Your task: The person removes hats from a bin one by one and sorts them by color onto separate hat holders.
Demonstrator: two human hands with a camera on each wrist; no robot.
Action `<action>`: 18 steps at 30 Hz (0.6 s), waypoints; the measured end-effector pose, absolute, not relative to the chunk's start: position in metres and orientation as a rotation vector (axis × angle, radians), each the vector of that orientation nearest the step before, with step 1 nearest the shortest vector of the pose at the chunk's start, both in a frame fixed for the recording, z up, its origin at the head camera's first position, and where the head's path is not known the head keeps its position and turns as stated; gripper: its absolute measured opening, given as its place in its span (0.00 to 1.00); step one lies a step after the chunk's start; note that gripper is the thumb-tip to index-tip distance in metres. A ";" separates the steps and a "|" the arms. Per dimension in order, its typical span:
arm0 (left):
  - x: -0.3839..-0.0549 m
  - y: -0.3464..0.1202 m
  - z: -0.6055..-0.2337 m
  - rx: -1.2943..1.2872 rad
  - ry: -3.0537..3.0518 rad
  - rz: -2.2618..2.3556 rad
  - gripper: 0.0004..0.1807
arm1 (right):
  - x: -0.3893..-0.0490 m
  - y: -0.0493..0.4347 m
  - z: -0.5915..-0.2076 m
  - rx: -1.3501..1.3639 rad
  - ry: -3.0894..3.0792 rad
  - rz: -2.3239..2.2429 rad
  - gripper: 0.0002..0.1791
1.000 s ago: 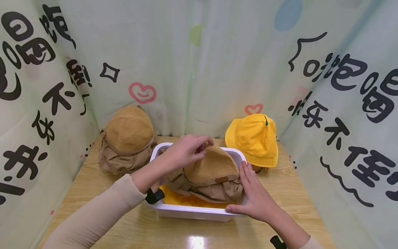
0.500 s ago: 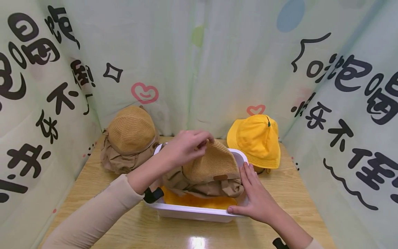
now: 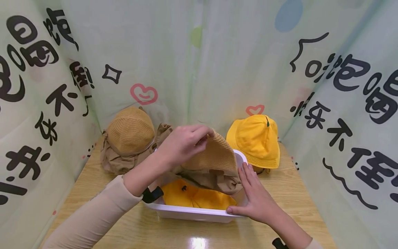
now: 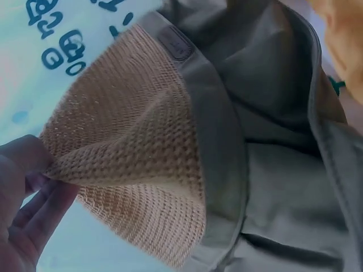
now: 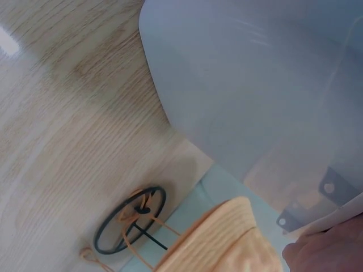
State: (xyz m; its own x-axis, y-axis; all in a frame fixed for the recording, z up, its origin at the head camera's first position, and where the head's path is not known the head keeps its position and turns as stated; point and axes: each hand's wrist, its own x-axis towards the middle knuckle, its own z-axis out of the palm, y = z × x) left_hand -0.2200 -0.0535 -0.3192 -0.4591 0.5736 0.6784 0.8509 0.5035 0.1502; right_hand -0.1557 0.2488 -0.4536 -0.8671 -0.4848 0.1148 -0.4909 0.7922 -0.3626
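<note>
My left hand [image 3: 186, 143] pinches the top of a tan knitted sun hat [image 3: 219, 157] with a brown cloth brim. The left wrist view shows the knit crown [image 4: 136, 136] drawn to a point between thumb and fingers. The hat hangs tilted over a white plastic bin [image 3: 196, 216], its brim partly inside. A yellow hat [image 3: 202, 199] lies in the bin below it. With fingers straight, my right hand [image 3: 258, 197] rests on the bin's right rim, thumb near the front corner. In the right wrist view, only part of that hand [image 5: 334, 249] shows beside the bin's wall [image 5: 244, 96].
Another tan hat with a brown brim [image 3: 130, 133] stands back left on the wooden table [image 3: 124, 228]. Back right is a yellow bucket hat [image 3: 255, 140]; beside it, the right wrist view shows a black ring base [image 5: 129, 221] and cords. Printed curtains [image 3: 224, 62] enclose the table.
My left hand has risen a little with the tan hat, whose brim lifts up from the bin. More of the yellow hat beneath now shows. The right hand stays on the rim.
</note>
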 end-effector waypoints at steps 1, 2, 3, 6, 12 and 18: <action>-0.220 -0.055 -0.317 -1.149 -2.180 -0.648 0.09 | -0.156 0.249 -0.453 0.806 -2.961 0.604 0.73; -0.221 -0.056 -0.316 -1.133 -2.175 -0.652 0.10 | -0.156 0.249 -0.453 0.804 -2.965 0.604 0.73; -0.221 -0.058 -0.314 -1.115 -2.171 -0.658 0.10 | -0.156 0.249 -0.453 0.803 -2.966 0.602 0.73; -0.223 -0.065 -0.312 -1.073 -2.168 -0.722 0.10 | -0.157 0.250 -0.453 0.802 -2.974 0.592 0.73; -0.224 -0.076 -0.309 -1.047 -2.158 -0.875 0.09 | -0.158 0.250 -0.453 0.809 -2.969 0.586 0.72; -0.226 -0.087 -0.305 -1.009 -2.124 -0.918 0.09 | -0.158 0.249 -0.454 0.793 -2.971 0.645 0.72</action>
State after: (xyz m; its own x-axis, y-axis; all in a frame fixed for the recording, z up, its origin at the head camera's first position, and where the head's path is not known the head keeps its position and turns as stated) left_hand -0.2260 -0.0868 -0.3053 -0.5252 0.4000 0.7511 0.8212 0.4696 0.3242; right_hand -0.1575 0.2492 -0.4535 -0.8726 -0.4772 0.1038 -0.4773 0.7884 -0.3881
